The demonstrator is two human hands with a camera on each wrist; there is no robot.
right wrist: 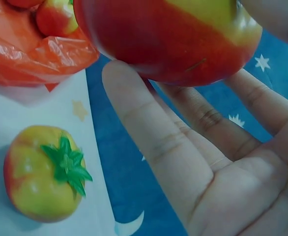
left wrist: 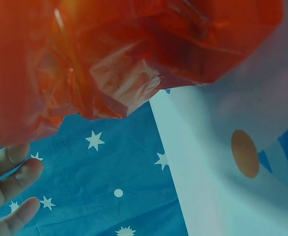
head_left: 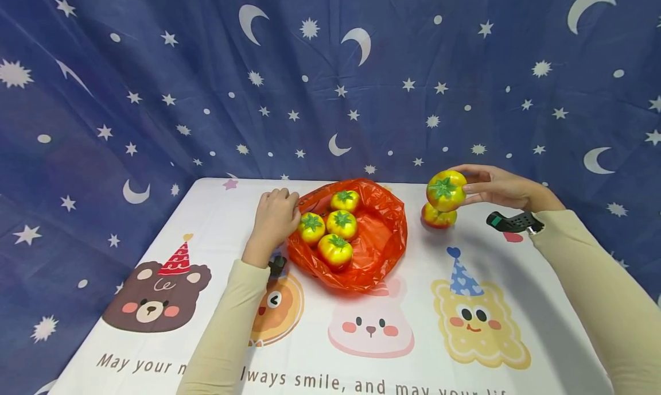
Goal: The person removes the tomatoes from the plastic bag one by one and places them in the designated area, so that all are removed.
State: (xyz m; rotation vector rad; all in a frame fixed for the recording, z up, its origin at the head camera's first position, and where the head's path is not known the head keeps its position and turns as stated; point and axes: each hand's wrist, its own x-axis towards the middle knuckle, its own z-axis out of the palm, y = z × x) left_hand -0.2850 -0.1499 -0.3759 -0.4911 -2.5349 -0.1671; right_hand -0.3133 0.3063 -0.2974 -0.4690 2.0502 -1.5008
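My right hand holds a yellow-and-red tomato in the air over the table's right side. In the right wrist view, fingers lie curved around that tomato's underside. Another tomato rests on the table just below it, its green leafy top showing in the right wrist view. A red plastic bag lies opened wide, with several tomatoes on its left side. My left hand grips the bag's left rim; the bag hides part of the grip in the left wrist view.
A white tablecloth printed with cartoon faces and words covers the table. Behind it hangs a dark blue curtain with stars and moons. A black wrist strap is on the right wrist.
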